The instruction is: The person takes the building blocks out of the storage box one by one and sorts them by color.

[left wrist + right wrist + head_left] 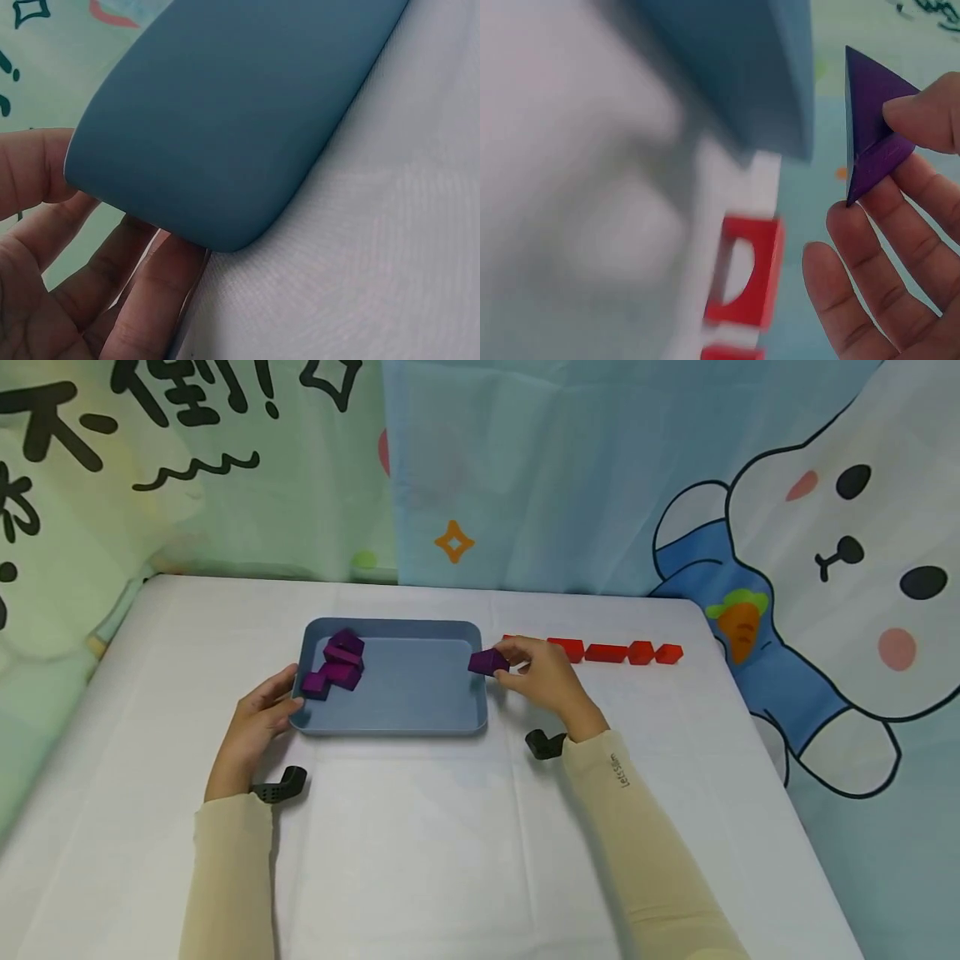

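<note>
A shallow blue-grey tray (416, 685) lies on the table, with several purple blocks (342, 675) heaped at its left end. My left hand (255, 731) grips the tray's left end, the thumb at the rim and the other fingers against the outside wall. Over the right rim, my right hand (551, 681) pinches a purple block (486, 662). In the right wrist view, that purple block (870, 124) looks triangular, held between the thumb and fingers.
Several red blocks (606, 653) stand in a row on the white table (420, 843), right of the tray. One red block (765, 277) has a rounded cutout. A printed curtain (525, 468) hangs behind the table. Each wrist wears a black device (281, 785).
</note>
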`<action>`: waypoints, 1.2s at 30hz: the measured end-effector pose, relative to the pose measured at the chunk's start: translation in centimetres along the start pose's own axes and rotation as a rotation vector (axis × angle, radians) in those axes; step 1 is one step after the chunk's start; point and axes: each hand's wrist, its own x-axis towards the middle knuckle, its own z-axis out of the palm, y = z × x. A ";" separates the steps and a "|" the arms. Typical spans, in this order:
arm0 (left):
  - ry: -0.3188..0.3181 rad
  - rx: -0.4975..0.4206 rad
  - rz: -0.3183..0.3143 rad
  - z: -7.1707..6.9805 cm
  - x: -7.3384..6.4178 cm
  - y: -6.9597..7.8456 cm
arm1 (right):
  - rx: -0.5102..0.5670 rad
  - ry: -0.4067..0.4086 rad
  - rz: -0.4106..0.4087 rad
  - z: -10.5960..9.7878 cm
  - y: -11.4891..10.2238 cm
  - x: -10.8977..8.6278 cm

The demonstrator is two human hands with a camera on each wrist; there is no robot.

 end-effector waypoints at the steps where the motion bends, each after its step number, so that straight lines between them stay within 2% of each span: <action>1: -0.001 0.002 0.000 0.0 0.0 0.0 | -0.014 0.003 0.011 -0.3 0.4 0.0; 10: -0.001 0.009 0.002 0.0 -0.1 0.0 | -0.093 -0.017 0.084 -1.5 3.7 -0.2; 21: 0.007 0.023 -0.010 0.0 0.0 0.0 | -0.055 -0.050 0.129 -0.8 5.5 -0.1; 31: 0.008 0.035 -0.008 0.0 0.0 -0.1 | -0.077 -0.039 0.188 -0.5 5.3 -0.4; 36: 0.001 0.024 -0.011 0.0 0.0 -0.1 | -0.087 -0.025 0.164 -0.6 4.5 -0.8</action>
